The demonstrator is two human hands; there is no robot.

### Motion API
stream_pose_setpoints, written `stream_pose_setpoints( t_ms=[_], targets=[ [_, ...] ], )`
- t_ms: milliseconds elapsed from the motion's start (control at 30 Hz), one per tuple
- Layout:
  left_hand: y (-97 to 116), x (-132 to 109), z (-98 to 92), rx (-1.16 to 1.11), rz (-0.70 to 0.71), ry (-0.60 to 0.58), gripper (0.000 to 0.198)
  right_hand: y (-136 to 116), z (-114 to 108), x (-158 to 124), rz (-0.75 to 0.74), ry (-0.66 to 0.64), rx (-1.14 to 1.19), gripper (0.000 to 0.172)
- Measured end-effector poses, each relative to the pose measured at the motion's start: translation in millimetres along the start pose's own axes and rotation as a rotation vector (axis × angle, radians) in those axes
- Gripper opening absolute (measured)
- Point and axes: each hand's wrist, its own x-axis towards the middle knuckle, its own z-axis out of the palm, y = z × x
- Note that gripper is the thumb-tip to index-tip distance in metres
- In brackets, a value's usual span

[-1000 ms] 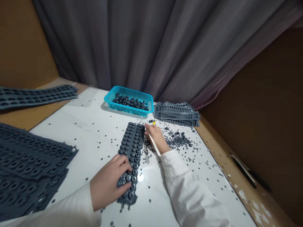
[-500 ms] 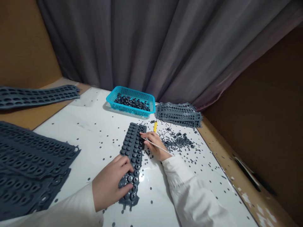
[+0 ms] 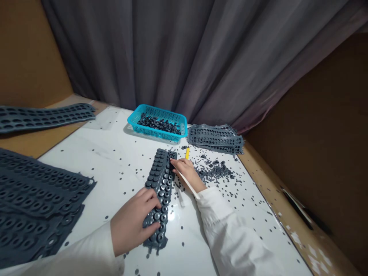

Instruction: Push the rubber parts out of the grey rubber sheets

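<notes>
A dark grey rubber strip (image 3: 158, 168) with rows of round, ring-like grommets lies lengthwise on the white tabletop. My left hand (image 3: 138, 216) grips its near part, fingers curled over the top and thumb pressed on the lower rows. At the strip's far right edge, my right hand (image 3: 188, 172) is closed round a slim pale tool (image 3: 188, 184), whose exact kind I cannot make out. Fingertips of that hand touch the grommets and hide the tool's tip. Beside the right hand is a heap of small black bits (image 3: 218, 170).
A blue plastic basket (image 3: 157, 133) holding black rubber pieces stands at the back. Perforated strips (image 3: 214, 138) are stacked right of it. Larger grommet sheets (image 3: 40, 207) lie at left, with a punched strip (image 3: 46, 117) behind. A yellow tool (image 3: 187, 152) lies near the right hand.
The right hand has shifted slightly along the strip's far right edge, and the pale tool has turned to a steeper angle. My left hand keeps its place on the strip.
</notes>
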Motion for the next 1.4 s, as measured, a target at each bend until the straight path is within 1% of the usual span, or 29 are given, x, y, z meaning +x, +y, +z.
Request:
stream_pose_setpoints(
  t_ms=[100,167,233,300,333,400,467,633,800,933,1033,1133,1233,1333,1400],
  targets=[
    [-0.5,-0.2,0.2,0.005,0.002,0.004,0.02,2.8,-2.4,1.1,0.01,0.046,-0.061,0.025],
    [-0.6,-0.2,0.2,0.006,-0.001,0.004,0.02,2.0,-7.3,-0.6,0.035,0.085,-0.025,0.025],
    [-0.5,-0.2,0.2,0.008,-0.003,0.004,0.02,-2.0,-12.3,-4.6,0.06,0.122,0.113,0.026],
    [-0.2,-0.1,0.0,0.011,-0.002,0.007,0.02,-8.0,-15.0,-9.7,0.087,0.127,0.306,0.034],
    [0.0,0.0,-0.1,0.011,0.0,0.009,0.02,-10.7,-15.1,-12.1,0.101,0.106,0.382,0.037],
    [0.2,0.2,-0.4,0.01,0.006,0.011,0.02,-14.4,-13.5,-15.5,0.121,0.05,0.446,0.037],
    [0.2,0.3,-0.7,0.008,0.007,0.008,0.019,-14.8,-10.8,-16.6,0.12,0.021,0.426,0.034],
    [-1.0,-0.1,-0.2,-0.003,0.002,-0.004,0.019,-12.5,-9.3,-15.3,0.034,0.042,0.4,0.031],
    [-1.2,-0.5,0.7,-0.005,-0.007,-0.007,0.019,-13.7,-11.4,-15.0,-0.008,-0.022,0.331,0.031],
    [-1.0,0.3,-0.4,0.017,0.0,-0.013,0.019,-13.4,-7.9,-11.3,-0.035,-0.057,0.147,0.028],
    [-2.0,1.2,-2.5,0.032,0.007,-0.055,0.019,-14.2,-6.5,-7.1,-0.082,-0.077,-0.04,0.026],
    [-3.3,1.5,-3.8,0.037,0.02,-0.076,0.019,-14.8,-7.7,-5.1,-0.109,-0.074,-0.144,0.028],
    [-3.3,0.9,-3.1,0.033,0.031,-0.06,0.019,-14.3,-8.4,-5.8,-0.098,-0.045,-0.141,0.03],
    [-2.5,0.8,-2.1,0.031,0.028,-0.022,0.019,-14.0,-6.3,-6.6,-0.054,-0.024,-0.111,0.031],
    [-2.1,1.2,-2.5,0.033,0.023,-0.03,0.019,-14.1,-3.6,-6.4,-0.025,-0.016,-0.091,0.03]
  ],
)
